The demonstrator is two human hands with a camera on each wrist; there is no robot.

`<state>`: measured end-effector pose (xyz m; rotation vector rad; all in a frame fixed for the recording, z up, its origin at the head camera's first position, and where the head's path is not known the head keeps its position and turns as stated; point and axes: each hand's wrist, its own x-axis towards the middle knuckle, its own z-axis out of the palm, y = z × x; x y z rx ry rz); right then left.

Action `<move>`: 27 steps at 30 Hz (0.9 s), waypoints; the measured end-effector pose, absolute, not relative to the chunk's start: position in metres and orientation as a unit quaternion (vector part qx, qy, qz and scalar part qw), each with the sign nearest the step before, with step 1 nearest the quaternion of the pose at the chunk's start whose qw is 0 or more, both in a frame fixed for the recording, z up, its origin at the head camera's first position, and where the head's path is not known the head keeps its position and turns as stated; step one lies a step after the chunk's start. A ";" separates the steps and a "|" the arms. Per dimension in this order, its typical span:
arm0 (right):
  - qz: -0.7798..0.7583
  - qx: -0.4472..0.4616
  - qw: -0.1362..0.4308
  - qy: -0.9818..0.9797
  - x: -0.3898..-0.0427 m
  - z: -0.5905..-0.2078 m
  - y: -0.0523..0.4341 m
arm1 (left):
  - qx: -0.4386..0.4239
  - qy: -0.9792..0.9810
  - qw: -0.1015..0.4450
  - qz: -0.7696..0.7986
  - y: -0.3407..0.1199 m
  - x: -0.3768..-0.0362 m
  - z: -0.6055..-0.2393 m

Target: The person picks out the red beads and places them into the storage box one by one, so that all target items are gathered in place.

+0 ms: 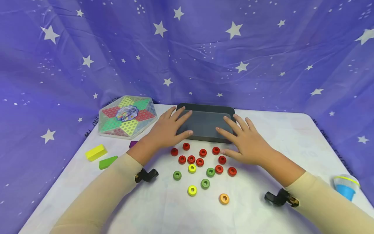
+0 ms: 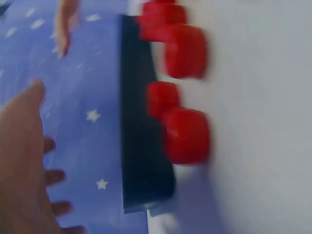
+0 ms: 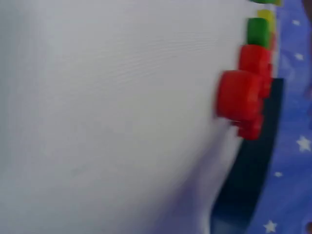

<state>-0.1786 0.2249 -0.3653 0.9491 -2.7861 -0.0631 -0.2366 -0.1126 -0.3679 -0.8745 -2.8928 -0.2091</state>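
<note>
1. Sleeves of pale cloth cover both your forearms at the near edge of the bench (image 1: 263, 214), with a small black camera mount under each wrist.
2. Rings lie scattered in front of you: an orange ring (image 1: 224, 198) nearest, then two yellow rings (image 1: 192, 190) and three green rings (image 1: 205, 183), then a cluster of red rings (image 1: 200, 162) just before the tray.
3. At your far right, near the bench edge, stands a blue cup (image 1: 345, 187) with a pale lid.
4. At your left lie a yellow block (image 1: 96, 152) and a green block (image 1: 108, 162), with a purple piece (image 1: 132, 144) partly hidden behind your left wrist.
5. Your left hand (image 1: 166, 130) rests on the left end of the dark tray (image 1: 204, 122), fingers straight and spread, gripping nothing.
6. Your right hand (image 1: 246, 141) lies on the tray's right end, fingers likewise flat and relaxed, thumb close to a red ring.
7. The tray sits flat at the middle of the bench, beyond the rings.
8. Farther left, a hexagonal game board (image 1: 127, 115) lies near the starry purple cloth (image 1: 204, 48) that backs the bench.
</note>
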 end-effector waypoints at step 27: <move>0.172 0.229 -0.054 -0.957 -0.107 -0.396 0.228 | -0.024 -0.871 -0.052 -0.488 -0.127 -0.283 -0.392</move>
